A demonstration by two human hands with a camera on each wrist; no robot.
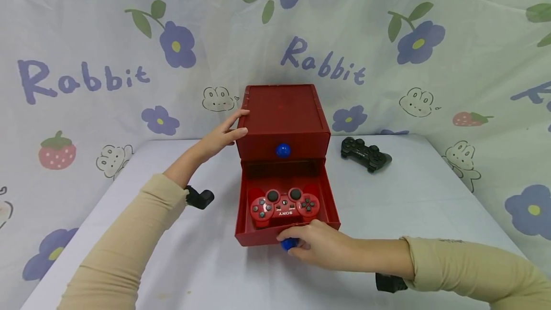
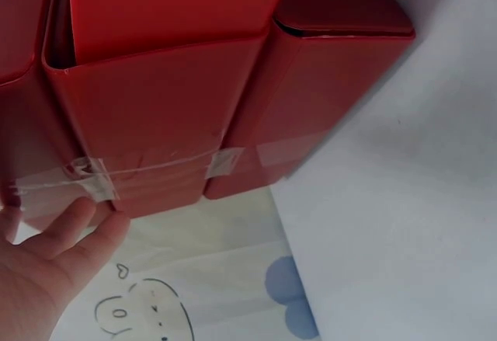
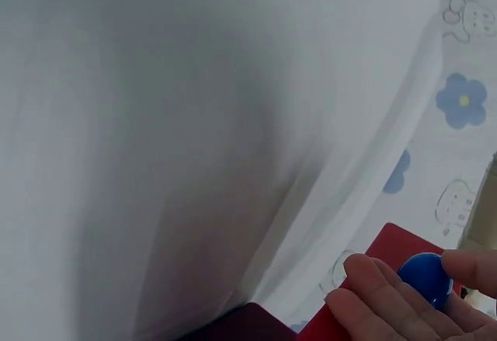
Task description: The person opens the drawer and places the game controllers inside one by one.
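A red two-level drawer box point(image 1: 281, 109) stands on the table, its lower drawer point(image 1: 260, 239) pulled out toward me. Inside that drawer lies a red Sony game controller point(image 1: 285, 215), buttons up. My right hand point(image 1: 323, 248) pinches the blue knob point(image 1: 288, 244) on the drawer's front between thumb and fingers; the right wrist view also shows this knob point(image 3: 425, 277). With fingers spread and fairly straight, my left hand point(image 1: 217, 140) is at the box's upper left side. In the left wrist view its fingertips reach the red side wall point(image 2: 155, 123), near clear tape.
Right of the box, a black game controller point(image 1: 365, 154) lies on the white tabletop point(image 1: 413, 195). A second blue knob point(image 1: 283, 150) marks the shut upper drawer. Behind everything hangs a patterned cloth point(image 1: 241, 51) with flowers and rabbits.
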